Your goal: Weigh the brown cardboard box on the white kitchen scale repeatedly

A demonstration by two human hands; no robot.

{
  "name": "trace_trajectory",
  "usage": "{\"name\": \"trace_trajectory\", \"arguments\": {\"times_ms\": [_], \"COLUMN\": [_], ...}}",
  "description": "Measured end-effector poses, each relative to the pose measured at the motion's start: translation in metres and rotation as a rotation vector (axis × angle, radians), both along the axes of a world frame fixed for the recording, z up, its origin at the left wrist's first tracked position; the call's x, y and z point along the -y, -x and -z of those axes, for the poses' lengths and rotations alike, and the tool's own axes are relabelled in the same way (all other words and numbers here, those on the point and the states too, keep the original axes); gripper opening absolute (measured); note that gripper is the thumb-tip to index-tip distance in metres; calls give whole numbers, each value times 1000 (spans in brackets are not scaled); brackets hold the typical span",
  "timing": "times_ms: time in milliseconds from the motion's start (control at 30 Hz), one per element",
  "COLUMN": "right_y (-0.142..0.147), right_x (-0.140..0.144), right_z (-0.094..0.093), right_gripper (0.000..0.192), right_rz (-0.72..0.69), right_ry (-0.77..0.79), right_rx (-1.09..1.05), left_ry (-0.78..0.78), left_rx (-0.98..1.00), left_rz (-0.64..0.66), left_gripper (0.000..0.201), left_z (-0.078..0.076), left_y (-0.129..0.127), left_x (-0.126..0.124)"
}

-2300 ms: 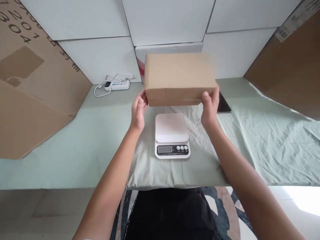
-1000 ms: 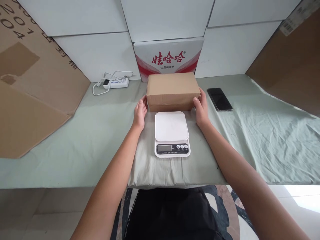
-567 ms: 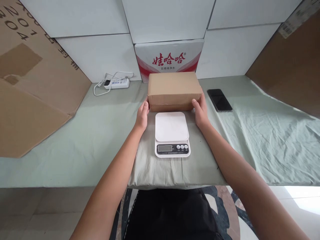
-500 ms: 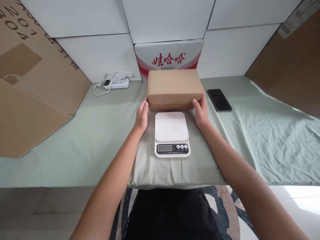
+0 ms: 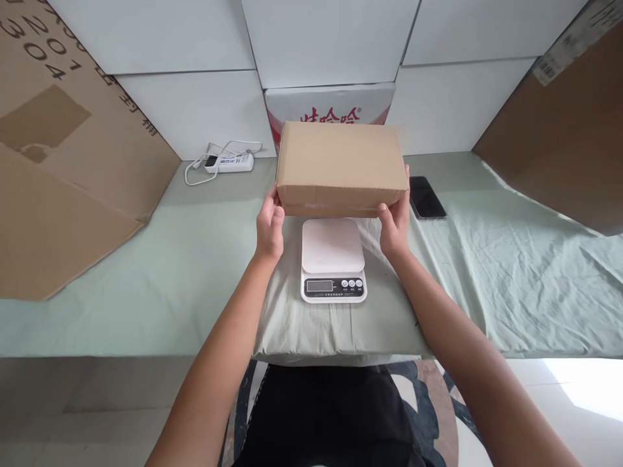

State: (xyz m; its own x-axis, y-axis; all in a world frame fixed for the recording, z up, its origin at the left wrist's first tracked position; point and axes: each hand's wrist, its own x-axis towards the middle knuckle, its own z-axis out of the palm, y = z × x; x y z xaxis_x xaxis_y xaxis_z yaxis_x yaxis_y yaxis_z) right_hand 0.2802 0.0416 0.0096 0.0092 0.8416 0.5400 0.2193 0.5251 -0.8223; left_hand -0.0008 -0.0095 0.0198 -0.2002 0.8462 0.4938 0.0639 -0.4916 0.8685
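A closed brown cardboard box (image 5: 343, 155) is held between my two hands, just beyond the scale, and looks raised off the table. My left hand (image 5: 270, 224) grips its left end, thumb at the near corner and the other fingers partly hidden behind the side. At the right end my right hand (image 5: 396, 224) clasps it, thumb on the front lower edge. Nearer to me, a white digital kitchen scale (image 5: 333, 259) lies on the cloth between my forearms. Its display shows no readable figures, and nothing rests on its plate.
A green cloth (image 5: 209, 272) covers the table. On the left lies a white power strip (image 5: 228, 163) with a cable; a black phone (image 5: 427, 197) is by my right hand. Cardboard panels (image 5: 87, 194) flank both sides. A white and red printed carton (image 5: 292, 100) stands behind the box.
The brown box has risen with both hands, looks larger, and now covers more of the printed carton behind it and the phone's edge. The scale has stayed put.
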Motion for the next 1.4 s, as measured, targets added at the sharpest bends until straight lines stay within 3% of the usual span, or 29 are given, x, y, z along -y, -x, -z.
{"name": "trace_trajectory", "arguments": {"times_ms": [367,800,1033,1200,1400], "right_y": [-7,-8,-2,-1,-28], "right_x": [4,-1,12,34,74], "right_z": [-10,-2,-14,-9,24], "right_gripper": [101,101,102,109,102], "right_rz": [45,42,31,24,21], "right_ry": [-29,-81,-86,-84,-198], "right_rx": [-37,-39,-30,-29,62], "left_ry": [1,-12,-63,-64,-97], "left_rx": [-16,-28,-13,17,55], "left_rz": [13,-11,-46,-120,-90], "left_gripper": [88,91,89,81,66], "left_z": [1,12,4,2,19], "left_y": [-8,-8,-5,0,3], "left_x": [3,-1,7,29,83]}}
